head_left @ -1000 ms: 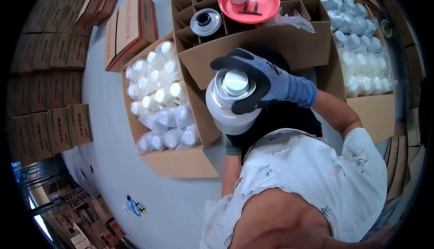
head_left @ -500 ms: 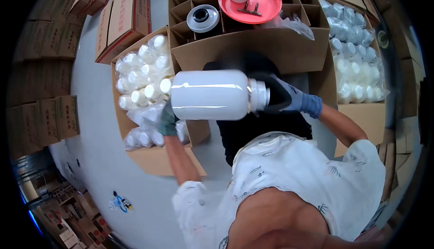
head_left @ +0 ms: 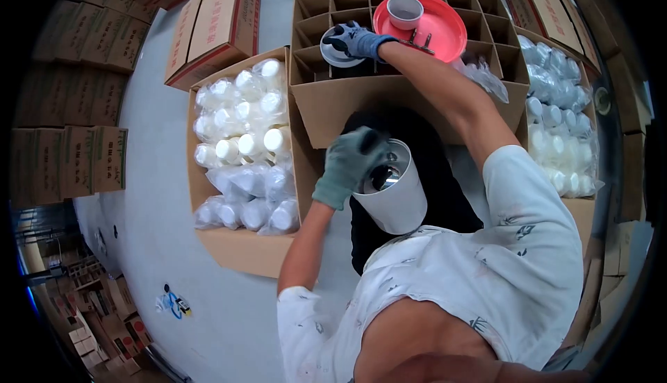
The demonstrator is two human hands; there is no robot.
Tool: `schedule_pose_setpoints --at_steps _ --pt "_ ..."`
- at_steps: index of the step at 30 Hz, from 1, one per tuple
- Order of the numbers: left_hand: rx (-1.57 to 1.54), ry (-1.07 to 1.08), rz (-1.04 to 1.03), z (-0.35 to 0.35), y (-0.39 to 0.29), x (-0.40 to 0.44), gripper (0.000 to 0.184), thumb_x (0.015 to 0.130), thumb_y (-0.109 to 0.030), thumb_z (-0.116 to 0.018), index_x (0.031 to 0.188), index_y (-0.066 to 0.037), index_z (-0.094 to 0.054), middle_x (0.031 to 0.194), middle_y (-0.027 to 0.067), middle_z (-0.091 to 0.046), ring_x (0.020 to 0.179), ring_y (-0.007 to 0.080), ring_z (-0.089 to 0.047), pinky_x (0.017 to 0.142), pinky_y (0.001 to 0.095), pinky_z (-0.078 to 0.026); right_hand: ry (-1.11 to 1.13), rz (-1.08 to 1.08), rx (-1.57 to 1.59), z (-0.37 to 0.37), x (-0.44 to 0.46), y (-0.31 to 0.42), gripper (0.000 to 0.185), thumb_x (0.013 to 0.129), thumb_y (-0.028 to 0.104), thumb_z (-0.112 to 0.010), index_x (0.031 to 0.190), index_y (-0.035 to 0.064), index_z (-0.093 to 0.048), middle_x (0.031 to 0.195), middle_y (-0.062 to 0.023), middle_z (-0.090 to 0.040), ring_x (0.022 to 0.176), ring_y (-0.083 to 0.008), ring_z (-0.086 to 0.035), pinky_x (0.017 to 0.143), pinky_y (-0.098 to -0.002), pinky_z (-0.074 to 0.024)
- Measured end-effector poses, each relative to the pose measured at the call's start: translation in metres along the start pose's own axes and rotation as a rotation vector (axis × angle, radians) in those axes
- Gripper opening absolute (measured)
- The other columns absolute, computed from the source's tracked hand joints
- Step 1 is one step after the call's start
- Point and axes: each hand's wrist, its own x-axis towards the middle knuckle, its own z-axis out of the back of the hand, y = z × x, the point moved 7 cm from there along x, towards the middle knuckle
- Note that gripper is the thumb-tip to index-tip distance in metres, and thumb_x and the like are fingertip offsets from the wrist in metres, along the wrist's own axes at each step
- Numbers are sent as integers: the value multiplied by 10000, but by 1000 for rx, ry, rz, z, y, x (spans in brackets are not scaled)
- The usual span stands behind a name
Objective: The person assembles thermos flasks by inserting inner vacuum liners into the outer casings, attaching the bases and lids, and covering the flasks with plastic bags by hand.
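Note:
A large white plastic bottle [head_left: 399, 206] leans on my lap, one round end facing up with a shiny, dark middle. My left hand [head_left: 351, 164], in a grey-green glove, is at the upper left of that end. Its fingers are curled and their tips blurred, so its grip is unclear. My right hand [head_left: 358, 41], in a grey-blue glove with dark fingertips, reaches across to a round grey dish [head_left: 332, 56] on the divided carton [head_left: 410, 108]. Its fingers bend over the dish and cover the middle. Whatever they pinch is hidden.
A red tray [head_left: 445, 21] on the carton bears a white cup [head_left: 405, 12] and small metal pieces [head_left: 422, 41]. Open cartons of wrapped white bottles [head_left: 243, 115] and more bottles [head_left: 559, 119] stand left and right. Closed boxes [head_left: 215, 25] stand beyond.
The bottle went from level in both hands to tilted up on my lap. My right hand left its neck and moved forward to the grey dish. My left hand shifted to the bottle's upper end.

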Motion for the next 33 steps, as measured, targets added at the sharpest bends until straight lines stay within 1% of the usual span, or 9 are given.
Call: schedule_pose_setpoints --at_steps 4,6,8,12,17,20,27,30,33 --pt "-1218 -466 375 8 95 1 521 970 -411 -482 1350 -56 -452 1282 132 -537 1129 232 -550 973 367 -460 -180 261 194 69 -54 50 552 778 160 -663 1305 194 -502 1208 -173 -466 1108 -371 -489 920 -439 -459" --pt "-1690 -288 174 12 66 30 557 961 -429 -507 1384 -82 -408 1319 104 -503 1180 228 -513 989 363 -438 -338 467 456 114 -115 93 650 758 178 -701 1350 103 -442 1243 -166 -451 1064 -361 -533 900 -404 -472" --pt "-1998 -29 42 10 39 46 565 963 -439 -508 1396 -89 -407 1317 95 -506 1215 239 -489 1030 380 -389 -361 247 418 109 -145 106 609 780 173 -693 1329 73 -449 1221 -160 -482 1050 -344 -554 891 -384 -476" --pt "-1164 -361 62 16 16 47 515 953 -359 -546 1361 -54 -464 1352 127 -498 1254 278 -457 1061 395 -343 -818 259 589 130 -177 92 388 879 187 -608 1220 46 -489 1004 -176 -564 778 -298 -637 660 -372 -544" --pt "-346 -645 -434 50 -34 33 561 771 -169 -711 1292 -27 -556 1404 165 -464 1287 344 -418 1050 423 -345 -608 -125 1597 115 -198 85 291 938 161 -519 1198 30 -527 965 -123 -618 704 -202 -641 614 -301 -556" --pt "5 -590 -605 68 -79 20 470 883 -154 -623 1318 -6 -525 1364 151 -503 1251 305 -457 1060 395 -334 -540 -151 1888 101 -202 94 431 937 372 -550 1227 54 -547 1075 -128 -636 893 -219 -656 752 -346 -565" --pt "-1860 12 70 42 -32 43 630 951 -593 -372 1358 -116 -432 1333 114 -487 1218 266 -478 1057 451 -384 -570 473 -257 163 -212 118 789 769 450 -726 1411 157 -371 1379 -191 -381 1081 -321 -591 837 -410 -563" --pt "-1262 -134 -123 44 -32 41 595 974 -545 -369 1325 -75 -470 1320 113 -504 1234 270 -465 1090 451 -340 -37 241 -313 152 -200 117 770 768 353 -741 1410 119 -385 1338 -214 -449 1199 -347 -503 872 -402 -502" --pt "-1050 -479 -194 53 -35 39 542 901 -424 -531 1302 -60 -514 1329 138 -504 1225 286 -469 1089 462 -315 -301 -6 -16 174 -188 115 586 802 351 -712 1293 107 -502 1227 -187 -527 965 -243 -627 652 -319 -538"
